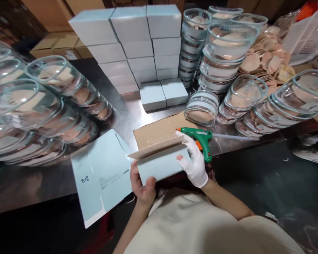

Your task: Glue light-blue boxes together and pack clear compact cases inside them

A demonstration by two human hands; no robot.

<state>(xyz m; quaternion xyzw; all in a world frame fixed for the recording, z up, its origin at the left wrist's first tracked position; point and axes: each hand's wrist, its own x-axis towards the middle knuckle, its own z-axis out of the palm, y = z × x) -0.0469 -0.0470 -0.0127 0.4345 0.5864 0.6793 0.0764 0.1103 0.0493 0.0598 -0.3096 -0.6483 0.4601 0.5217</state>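
Between my two hands I hold a light blue cardboard box [163, 163], one flap standing up along its far edge. My bare left hand [143, 185] grips the box at its left end, thumb on the near face. Wearing a white glove with the thumb tip uncovered, my right hand [194, 164] clasps the right end. A green hot glue gun [202, 135] lies just beyond my right hand, a glue stick [235, 136] jutting from its back. Under and behind the box lies a brown cardboard sheet [159, 128].
Flat light blue box blanks [103, 180] overhang the table's front edge at left. Finished-looking blue boxes [134, 38] are stacked at the back. Wrapped glass bowls stand in piles at left [23, 102] and right [225, 49]. A white plastic basket [306, 37] sits at far right.
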